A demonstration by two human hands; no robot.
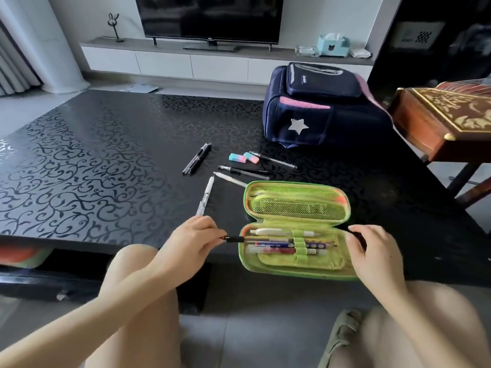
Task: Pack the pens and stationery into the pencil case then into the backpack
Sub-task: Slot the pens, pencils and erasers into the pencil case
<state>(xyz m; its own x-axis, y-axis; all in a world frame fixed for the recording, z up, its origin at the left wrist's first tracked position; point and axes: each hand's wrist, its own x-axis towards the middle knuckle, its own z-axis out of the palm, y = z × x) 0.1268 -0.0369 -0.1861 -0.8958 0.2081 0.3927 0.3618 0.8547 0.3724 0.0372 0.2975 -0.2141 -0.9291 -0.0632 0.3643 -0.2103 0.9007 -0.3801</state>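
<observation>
A green pencil case (297,266) lies open at the table's near edge, several pens under its elastic loops. My left hand (186,243) pinches the tip end of a black pen (235,239) that lies partly inside the case. My right hand (374,251) grips the case's right end, fingers curled on its edge. Loose on the table are a white pen (206,196), another white pen (229,179), two black pens (198,158), a dark pen (244,171), a clear pen (276,160) and two pastel erasers (244,158). A navy backpack (316,107) stands beyond them.
The black patterned table (93,168) stretches wide to the left. A carved wooden instrument (446,120) overhangs the right side. Behind are a TV cabinet (212,62), a TV and a tissue box (333,45). My knees sit below the table edge.
</observation>
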